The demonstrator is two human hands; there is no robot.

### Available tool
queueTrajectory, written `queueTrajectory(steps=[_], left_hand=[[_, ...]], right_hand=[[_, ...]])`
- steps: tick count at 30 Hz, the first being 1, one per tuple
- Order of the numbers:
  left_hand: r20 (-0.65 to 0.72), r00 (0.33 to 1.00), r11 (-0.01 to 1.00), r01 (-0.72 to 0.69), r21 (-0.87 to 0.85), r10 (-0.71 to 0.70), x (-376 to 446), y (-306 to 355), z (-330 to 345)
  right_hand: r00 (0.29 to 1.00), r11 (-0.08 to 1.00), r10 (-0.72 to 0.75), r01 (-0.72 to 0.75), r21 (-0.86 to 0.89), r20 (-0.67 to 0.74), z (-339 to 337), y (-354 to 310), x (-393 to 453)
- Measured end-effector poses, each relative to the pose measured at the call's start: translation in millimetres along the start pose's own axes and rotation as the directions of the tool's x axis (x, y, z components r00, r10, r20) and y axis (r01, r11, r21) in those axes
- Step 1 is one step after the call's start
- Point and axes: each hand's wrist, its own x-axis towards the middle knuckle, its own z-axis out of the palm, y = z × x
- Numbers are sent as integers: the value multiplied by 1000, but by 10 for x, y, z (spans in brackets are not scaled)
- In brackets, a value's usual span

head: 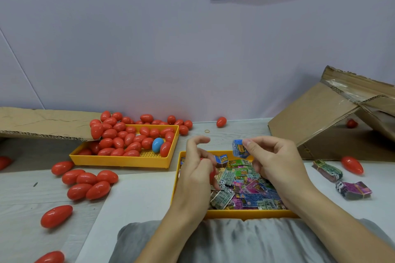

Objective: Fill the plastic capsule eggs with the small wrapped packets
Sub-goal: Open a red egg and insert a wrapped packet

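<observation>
My right hand pinches a small blue wrapped packet between thumb and forefinger, above the far edge of a yellow tray heaped with colourful wrapped packets. My left hand hovers over the tray's left side with curled fingers around a red capsule piece, mostly hidden by the palm. Another yellow tray at the left holds many red capsule eggs and one blue egg.
Loose red eggs lie scattered on the table to the left and one red egg at the right. Two banded packet bundles sit at the right. A cardboard box leans at the back right; a cardboard flap lies at the left.
</observation>
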Motion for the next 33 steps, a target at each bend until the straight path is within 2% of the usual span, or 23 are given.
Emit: queueTrajectory(steps=[3,8,14,23,33], left_hand=[[-70,997,991,-12,135,22,20,-36,32],[-112,992,998,-47,28,50,44,-61,27],[-85,996,999,-30,-35,27,51,-44,16],[-52,997,998,-53,-30,51,68,-57,2],[-45,999,996,-31,-89,27,76,-86,-12]], right_hand=[[1000,1000,-5,5,-20,-23,5,21,3],[999,1000,-3,2,-23,-32,-3,37,13],[1000,1000,0,0,-12,-14,8,28,8],[986,972,-156,162,-168,53,53,-48,-59],[969,972,-212,222,-74,124,75,-50,-84]])
